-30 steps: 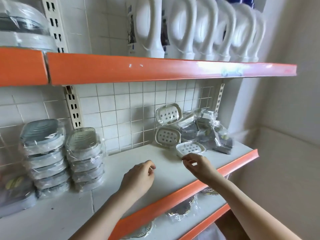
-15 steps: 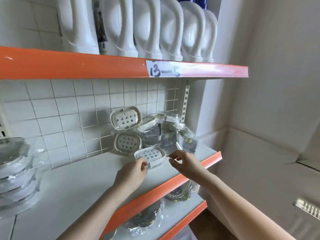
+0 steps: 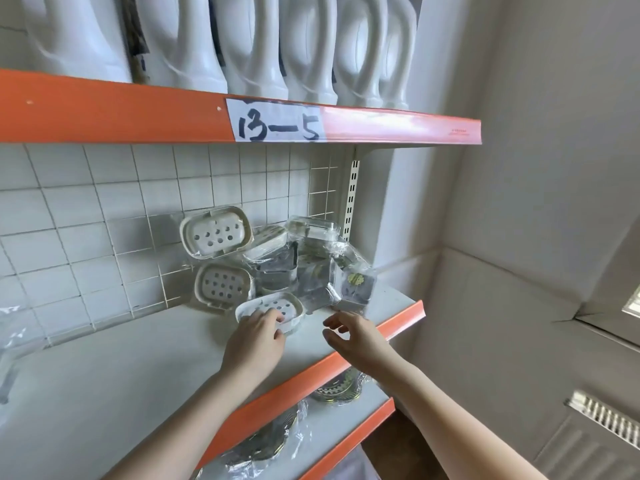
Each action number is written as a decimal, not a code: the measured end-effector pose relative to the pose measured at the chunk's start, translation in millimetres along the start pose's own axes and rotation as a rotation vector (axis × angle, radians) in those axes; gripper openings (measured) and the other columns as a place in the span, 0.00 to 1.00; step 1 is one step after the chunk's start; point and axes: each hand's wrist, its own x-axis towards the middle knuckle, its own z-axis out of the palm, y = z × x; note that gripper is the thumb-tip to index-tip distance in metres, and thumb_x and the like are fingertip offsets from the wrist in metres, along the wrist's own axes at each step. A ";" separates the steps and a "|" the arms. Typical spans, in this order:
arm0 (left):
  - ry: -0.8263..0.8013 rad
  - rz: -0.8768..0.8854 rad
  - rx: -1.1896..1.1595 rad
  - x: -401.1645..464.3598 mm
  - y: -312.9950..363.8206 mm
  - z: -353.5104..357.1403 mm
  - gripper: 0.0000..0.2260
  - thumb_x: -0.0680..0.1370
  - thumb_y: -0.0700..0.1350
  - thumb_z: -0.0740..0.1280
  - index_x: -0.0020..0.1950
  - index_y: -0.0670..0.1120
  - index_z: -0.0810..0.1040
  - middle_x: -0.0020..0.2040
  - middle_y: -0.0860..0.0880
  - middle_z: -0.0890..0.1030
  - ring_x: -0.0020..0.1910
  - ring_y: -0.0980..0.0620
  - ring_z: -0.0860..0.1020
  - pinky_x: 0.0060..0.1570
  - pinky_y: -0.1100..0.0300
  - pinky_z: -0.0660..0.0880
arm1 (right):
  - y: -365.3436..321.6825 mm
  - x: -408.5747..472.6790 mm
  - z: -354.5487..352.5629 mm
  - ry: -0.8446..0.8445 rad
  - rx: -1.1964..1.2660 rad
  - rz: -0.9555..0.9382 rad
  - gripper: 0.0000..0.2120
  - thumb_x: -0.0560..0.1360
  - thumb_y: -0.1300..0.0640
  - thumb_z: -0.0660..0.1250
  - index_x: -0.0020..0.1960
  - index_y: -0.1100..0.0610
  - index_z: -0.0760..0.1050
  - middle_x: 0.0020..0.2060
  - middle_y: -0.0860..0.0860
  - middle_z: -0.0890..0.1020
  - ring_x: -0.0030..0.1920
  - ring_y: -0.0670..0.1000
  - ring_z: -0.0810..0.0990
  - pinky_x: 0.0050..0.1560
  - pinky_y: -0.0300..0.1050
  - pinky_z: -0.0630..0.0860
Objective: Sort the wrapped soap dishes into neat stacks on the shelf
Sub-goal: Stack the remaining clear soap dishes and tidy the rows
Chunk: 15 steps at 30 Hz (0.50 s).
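Observation:
A white perforated soap dish (image 3: 277, 306) lies flat on the middle shelf (image 3: 138, 368). My left hand (image 3: 256, 337) rests on its near rim, fingers curled over the edge. My right hand (image 3: 353, 336) hovers just right of the dish with fingers spread, touching nothing. Behind, two beige soap dishes (image 3: 216, 232) (image 3: 223, 285) lean on the tiled wall. To their right sits a jumbled pile of plastic-wrapped soap dishes (image 3: 318, 265) in the corner.
White jugs (image 3: 311, 46) line the upper shelf, whose orange edge carries a label "13-5" (image 3: 277, 124). Wrapped round items (image 3: 336, 389) lie on the lower shelf. Crinkled plastic wrap (image 3: 10, 337) shows at the far left. A wall closes the right side.
The view has swung right, so the left stacks have left the frame. My left hand reached forward onto the white dish; my right hand let go of it and opened beside it.

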 end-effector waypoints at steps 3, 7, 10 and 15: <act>0.028 -0.013 0.013 8.4 -9.6 0.4 0.14 0.75 0.39 0.62 0.60 0.46 0.75 0.58 0.47 0.77 0.60 0.45 0.72 0.55 0.54 0.70 | -2.5 7.5 11.5 -0.028 0.014 0.007 0.13 0.76 0.52 0.66 0.58 0.56 0.78 0.53 0.50 0.80 0.52 0.49 0.77 0.56 0.44 0.74; 0.094 -0.004 0.081 21.7 -23.9 1.4 0.16 0.72 0.37 0.65 0.59 0.44 0.76 0.55 0.42 0.77 0.56 0.40 0.72 0.54 0.50 0.70 | -5.5 19.7 25.2 -0.055 0.009 0.016 0.14 0.77 0.51 0.65 0.60 0.56 0.76 0.55 0.50 0.79 0.55 0.49 0.77 0.56 0.41 0.72; 0.090 0.001 0.096 31.9 -37.7 7.0 0.15 0.71 0.38 0.68 0.57 0.42 0.77 0.52 0.40 0.77 0.54 0.38 0.74 0.50 0.49 0.72 | -8.8 32.6 33.9 -0.050 -0.015 0.015 0.16 0.77 0.50 0.65 0.62 0.55 0.75 0.57 0.50 0.77 0.58 0.49 0.75 0.58 0.41 0.71; -0.017 -0.010 0.117 42.9 -52.4 21.1 0.22 0.72 0.50 0.72 0.61 0.40 0.75 0.55 0.39 0.77 0.56 0.36 0.74 0.49 0.47 0.74 | -14.1 55.2 51.5 -0.027 -0.050 0.047 0.20 0.76 0.50 0.66 0.65 0.55 0.71 0.61 0.53 0.74 0.61 0.53 0.74 0.60 0.45 0.70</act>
